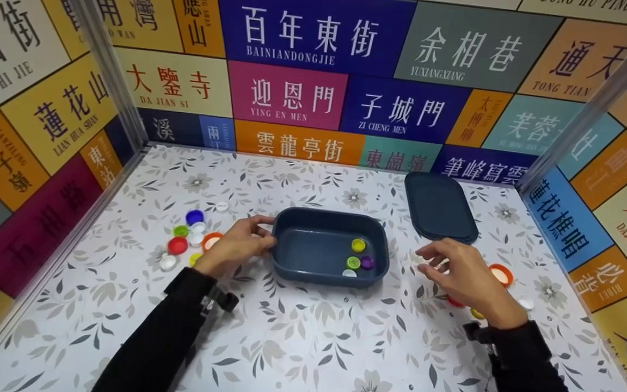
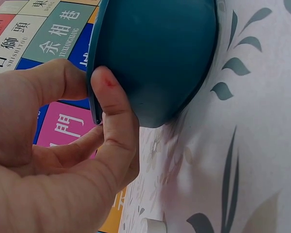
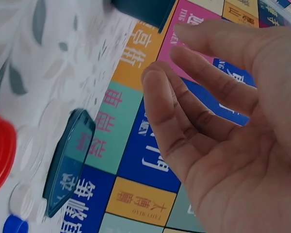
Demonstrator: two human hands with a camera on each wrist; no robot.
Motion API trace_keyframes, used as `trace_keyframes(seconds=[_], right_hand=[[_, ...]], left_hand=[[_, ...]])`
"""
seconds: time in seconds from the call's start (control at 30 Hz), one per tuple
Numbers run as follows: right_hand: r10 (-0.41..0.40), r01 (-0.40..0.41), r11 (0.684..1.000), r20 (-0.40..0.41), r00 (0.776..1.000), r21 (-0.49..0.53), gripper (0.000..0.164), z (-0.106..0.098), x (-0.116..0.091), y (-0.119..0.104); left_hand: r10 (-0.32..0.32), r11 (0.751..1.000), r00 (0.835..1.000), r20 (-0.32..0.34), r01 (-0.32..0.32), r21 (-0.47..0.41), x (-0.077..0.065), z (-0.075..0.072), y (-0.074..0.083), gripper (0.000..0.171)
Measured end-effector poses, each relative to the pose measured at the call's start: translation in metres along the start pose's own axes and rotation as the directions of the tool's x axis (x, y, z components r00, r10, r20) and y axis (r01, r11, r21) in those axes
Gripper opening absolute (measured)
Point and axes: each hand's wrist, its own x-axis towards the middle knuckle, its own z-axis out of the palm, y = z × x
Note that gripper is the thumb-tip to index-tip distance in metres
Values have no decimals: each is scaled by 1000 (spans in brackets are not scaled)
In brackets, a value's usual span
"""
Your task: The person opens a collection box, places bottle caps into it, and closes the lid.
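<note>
A dark blue plastic box (image 1: 297,247) stands upright on the table, holding a yellow cap (image 1: 358,245), a green cap (image 1: 353,263), a purple cap (image 1: 367,262) and a white cap (image 1: 350,273). My left hand (image 1: 240,245) pinches the box's left rim between thumb and fingers, as the left wrist view also shows. Apart from the box, on its right side, my right hand (image 1: 463,275) hovers with fingers loosely bent and nothing between them. It partly covers several caps below it. An orange-rimmed cap (image 1: 501,274) shows beside it.
The matching dark lid (image 1: 441,207) lies flat behind my right hand. Left of the box is a cluster of bottle caps, among them a blue cap (image 1: 194,217) and a red cap (image 1: 177,245). Printed panels (image 1: 297,95) wall in the back and both sides.
</note>
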Motion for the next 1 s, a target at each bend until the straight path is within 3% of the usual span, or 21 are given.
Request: trace_keyframes(seconds=[0.4,0.67,0.83,1.0], right_hand=[[149,-143,987,89,985,-70,29,-12,-24,27],[237,-227,971,253,938,-71,37,-20,-24,42],[287,-266,957,281,916,-113,40,-23,-26,48],[296,-270,955,297,908,-125,38,-19,-25,52]], left_hand=[[-15,1000,1000,-3,15,-16,1,-1,-2,68],[-14,1000,1000,-24,14,-3,-1,-5,0,69],[-9,1000,1000,-20,8,-15,1,-2,0,67],[-18,1000,999,-29,18,-11,0,-1,-2,66]])
